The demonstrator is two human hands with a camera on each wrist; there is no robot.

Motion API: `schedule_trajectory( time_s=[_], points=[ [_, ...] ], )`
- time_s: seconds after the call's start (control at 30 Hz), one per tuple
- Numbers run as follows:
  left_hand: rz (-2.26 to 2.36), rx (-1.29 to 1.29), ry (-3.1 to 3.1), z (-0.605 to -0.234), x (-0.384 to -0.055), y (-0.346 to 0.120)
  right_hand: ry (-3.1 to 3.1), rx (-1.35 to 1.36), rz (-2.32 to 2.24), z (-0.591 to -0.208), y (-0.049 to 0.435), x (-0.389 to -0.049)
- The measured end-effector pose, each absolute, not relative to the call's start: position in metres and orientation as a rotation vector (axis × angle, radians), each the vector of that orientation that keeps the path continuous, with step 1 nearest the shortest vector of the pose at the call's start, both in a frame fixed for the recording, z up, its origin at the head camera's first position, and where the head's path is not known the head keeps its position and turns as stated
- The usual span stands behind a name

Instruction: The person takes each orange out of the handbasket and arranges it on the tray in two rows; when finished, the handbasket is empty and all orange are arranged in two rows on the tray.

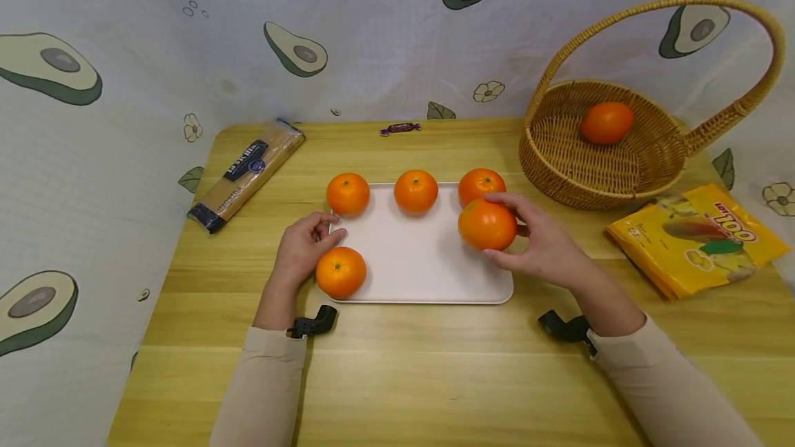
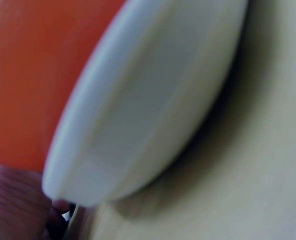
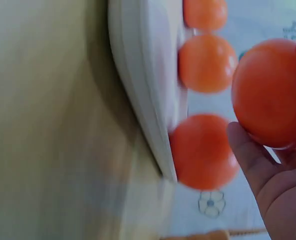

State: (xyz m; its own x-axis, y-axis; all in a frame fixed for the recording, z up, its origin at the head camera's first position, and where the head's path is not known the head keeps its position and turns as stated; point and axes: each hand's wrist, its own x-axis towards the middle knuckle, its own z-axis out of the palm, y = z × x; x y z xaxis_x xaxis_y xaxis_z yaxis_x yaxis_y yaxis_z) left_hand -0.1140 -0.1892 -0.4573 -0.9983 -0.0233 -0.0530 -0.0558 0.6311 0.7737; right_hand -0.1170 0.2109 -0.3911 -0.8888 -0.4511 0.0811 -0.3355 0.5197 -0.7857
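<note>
A white rectangular tray (image 1: 416,261) lies on the wooden table. An orange (image 1: 348,194) is at its far left corner, another orange (image 1: 416,192) at the middle of the far edge, and a third orange (image 1: 482,183) at the far right. A further orange (image 1: 341,272) sits at the near left corner. My right hand (image 1: 546,243) grips an orange (image 3: 272,95) between thumb and fingers, above the tray's right side. My left hand (image 1: 304,247) holds the tray's left rim with bent fingers, between the two left oranges; its fingertips are partly hidden.
A wicker basket (image 1: 571,174) with a tall handle and one orange fruit (image 1: 607,123) inside stands at the back right. In front of it lies a yellow snack bag (image 1: 695,240). A pasta packet (image 1: 248,174) lies at the left, a purple-wrapped candy (image 1: 400,129) near the back edge.
</note>
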Motion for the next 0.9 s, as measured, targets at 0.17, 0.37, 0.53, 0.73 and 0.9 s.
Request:
schedule_trajectory(
  time_s=[0.17,0.37,0.53,0.73,0.9],
  points=[
    [1.337,-0.077,2.794,-0.458,-0.114,-0.189,2.565,-0.767,-1.268,-0.401,0.193,-0.114],
    [1.342,-0.078,2.793,-0.459,-0.115,-0.189,2.465,-0.781,-1.267,-0.407,0.169,-0.110],
    [1.350,-0.054,2.802,-0.461,-0.115,-0.190,2.394,-0.778,-1.301,-0.406,0.153,-0.107],
    [1.367,-0.050,2.804,-0.460,-0.115,-0.190,2.388,-0.813,-1.318,-0.404,0.136,-0.106],
    [1.359,-0.059,2.798,-0.460,-0.115,-0.190,2.389,-0.900,-1.267,-0.408,0.127,-0.103]
  ],
)
